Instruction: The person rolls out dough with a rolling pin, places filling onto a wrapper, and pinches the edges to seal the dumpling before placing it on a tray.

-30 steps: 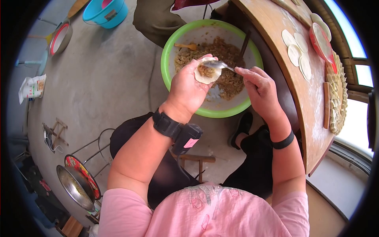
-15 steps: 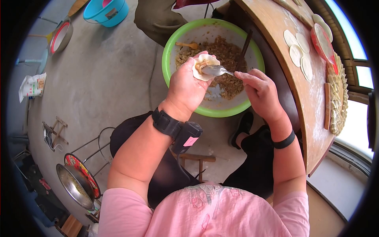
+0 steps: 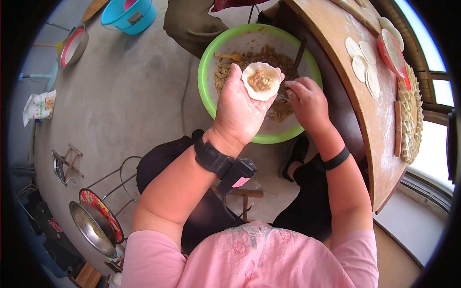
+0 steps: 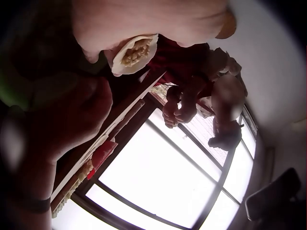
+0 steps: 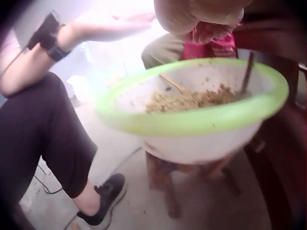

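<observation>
My left hand is palm up, carrying a round dumpling wrapper on its extended fingers, the thumb along the wrapper's left edge. A mound of minced filling sits in the wrapper's middle. In the left wrist view the filled wrapper appears at the edge of the hand. My right hand pinches the handle of a metal spoon over the bowl's right side; the spoon is mostly hidden. Below both hands is a large green-rimmed bowl of filling, with a yellow spoon and a dark stick in it.
A floured wooden table stands at the right, bearing several flat wrappers, a red strainer-like item and a tray of shaped dumplings. Another person's leg is beyond the bowl. A blue bucket stands far left.
The spoon has left the wrapper and gone down to the bowl's right side with my right hand. My left hand has shifted right, and the filling on the wrapper is now uncovered.
</observation>
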Motion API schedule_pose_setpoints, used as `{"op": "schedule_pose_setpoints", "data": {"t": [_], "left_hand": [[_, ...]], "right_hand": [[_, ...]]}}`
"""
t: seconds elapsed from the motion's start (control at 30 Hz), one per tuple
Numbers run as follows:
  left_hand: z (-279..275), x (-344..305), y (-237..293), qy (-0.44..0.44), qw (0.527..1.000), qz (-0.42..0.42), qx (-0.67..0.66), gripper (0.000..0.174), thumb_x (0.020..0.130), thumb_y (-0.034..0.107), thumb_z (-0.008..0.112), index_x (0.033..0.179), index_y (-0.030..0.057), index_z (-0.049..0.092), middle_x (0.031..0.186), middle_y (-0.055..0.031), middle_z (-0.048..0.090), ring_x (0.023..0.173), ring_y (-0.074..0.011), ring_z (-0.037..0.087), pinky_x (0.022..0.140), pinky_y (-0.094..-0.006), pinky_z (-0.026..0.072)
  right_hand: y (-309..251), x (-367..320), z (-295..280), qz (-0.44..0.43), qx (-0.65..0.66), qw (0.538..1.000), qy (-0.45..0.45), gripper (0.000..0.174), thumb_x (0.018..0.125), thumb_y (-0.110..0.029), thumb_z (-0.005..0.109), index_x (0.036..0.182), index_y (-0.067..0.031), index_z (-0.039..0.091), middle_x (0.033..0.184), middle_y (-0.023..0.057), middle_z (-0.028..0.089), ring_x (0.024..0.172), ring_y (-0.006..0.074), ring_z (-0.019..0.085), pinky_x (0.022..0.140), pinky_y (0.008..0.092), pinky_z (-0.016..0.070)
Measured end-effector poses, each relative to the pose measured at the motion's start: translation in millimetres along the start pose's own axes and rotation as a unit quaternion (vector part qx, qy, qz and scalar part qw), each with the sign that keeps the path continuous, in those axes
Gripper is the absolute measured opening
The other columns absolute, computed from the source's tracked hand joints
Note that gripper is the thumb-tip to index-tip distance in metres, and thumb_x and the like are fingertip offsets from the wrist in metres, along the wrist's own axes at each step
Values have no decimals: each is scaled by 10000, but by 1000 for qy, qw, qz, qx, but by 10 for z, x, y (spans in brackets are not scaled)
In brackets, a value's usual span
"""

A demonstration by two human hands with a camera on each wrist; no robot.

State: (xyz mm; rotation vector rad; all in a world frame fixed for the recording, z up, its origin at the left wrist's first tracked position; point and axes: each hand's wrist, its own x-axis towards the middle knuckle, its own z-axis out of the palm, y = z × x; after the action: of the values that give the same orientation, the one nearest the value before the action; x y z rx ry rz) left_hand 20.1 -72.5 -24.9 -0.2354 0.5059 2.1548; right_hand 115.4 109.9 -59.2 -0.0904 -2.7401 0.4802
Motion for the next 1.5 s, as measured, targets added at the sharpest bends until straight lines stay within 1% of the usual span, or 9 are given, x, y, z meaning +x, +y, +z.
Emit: {"op": "schedule_pose_setpoints", "data": {"t": [0.1,0.23,0.43,0.67,1.03,1.13,1.23,1.33,1.5], "left_hand": [[39,-30,26,-21,999,3,36,698,1061,568,236,1373,-4,486,1359,-171,575,1272,-284,538,1069,-404,432],[77,-85,-28,-85,996,-12,28,605,1085,516,236,1305,29,519,1255,-108,598,1188,-226,560,1066,-376,419],[97,-144,-65,-119,992,-16,26,439,1099,392,333,1360,62,461,1330,-66,538,1226,-190,516,1090,-349,386],[16,-110,-151,-114,974,88,177,316,1065,180,503,1360,92,432,1296,-36,527,1213,-148,500,1086,-350,381],[30,-146,-115,-134,914,161,347,282,1049,118,515,1305,58,413,1207,-33,540,1134,-89,513,975,-264,448],[92,-179,-147,-136,900,192,367,390,1006,223,631,1298,37,451,1225,-57,563,1144,-121,540,952,-292,474],[-7,-95,-75,-152,811,257,504,537,920,381,733,1264,24,527,1201,-95,618,1111,-191,605,919,-335,503],[3,-95,-25,-148,727,336,580,620,871,530,724,1199,19,603,1109,-139,673,1000,-288,665,863,-374,524],[60,-141,-30,-144,660,367,639,592,930,574,607,1145,24,630,977,-171,688,895,-373,667,780,-409,533]], "right_hand": [[-468,177,-277,-93,44,990,100,294,710,-116,787,982,-110,677,908,62,635,835,289,603,731,399,489],[-662,205,-158,-153,58,980,116,291,682,-116,788,943,-123,660,944,44,618,800,256,575,718,367,467],[-690,331,-125,-94,115,977,150,168,777,-37,713,922,-76,639,912,87,619,808,303,581,713,393,495],[-705,355,-201,31,160,975,151,182,830,-28,691,1009,-40,661,911,124,627,856,326,610,752,412,513],[-666,375,-360,-28,122,982,138,127,827,-39,697,951,-54,678,887,116,628,830,317,612,724,404,509],[-673,350,-422,-35,113,982,144,107,817,-43,700,912,-56,652,859,109,612,809,313,601,704,402,499],[-719,321,-477,-43,132,981,139,117,796,-41,704,883,-55,627,837,101,596,791,307,588,691,399,492],[-737,299,-482,-63,137,980,131,133,777,-35,706,878,-53,622,824,97,586,778,303,577,680,395,488],[-761,275,-481,-67,129,979,142,130,770,-33,708,868,-49,624,808,93,581,764,300,572,664,390,483]]}}
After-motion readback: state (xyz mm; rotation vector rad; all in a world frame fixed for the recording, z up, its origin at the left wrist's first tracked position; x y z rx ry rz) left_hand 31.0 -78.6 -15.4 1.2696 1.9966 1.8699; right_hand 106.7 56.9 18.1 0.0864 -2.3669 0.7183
